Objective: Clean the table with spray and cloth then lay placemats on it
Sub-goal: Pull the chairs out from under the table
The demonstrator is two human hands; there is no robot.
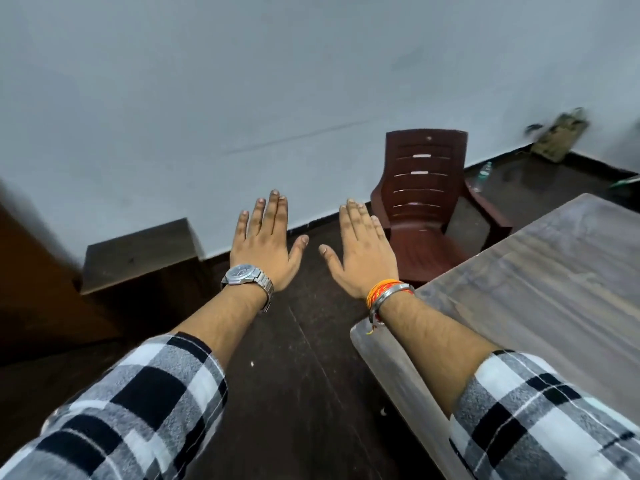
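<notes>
Table point(554, 271), grey wood-grain, lies at the lower right. From the left: a dark step point(138, 254) against the wall. The left hand point(263, 251) is held flat in the air, fingers straight, holding nothing, with a watch point(244, 273) on its wrist. The right hand point(363, 258) is likewise flat and empty, its forearm over the table's corner. Behind it stands a brown chair point(422, 209), then a bottle point(483, 174) on the floor.

— What stands ahead of me?
— One dark red plastic chair point(420, 202), upright on the dark floor point(294, 375), backrest toward the pale wall point(242, 81).
— To its right?
— A clear bottle point(483, 174) standing on the floor near the wall. Beyond it, a blurred olive object point(559, 136) leans against the wall.
— On my left?
— A dark step point(138, 251) against the wall.
</notes>
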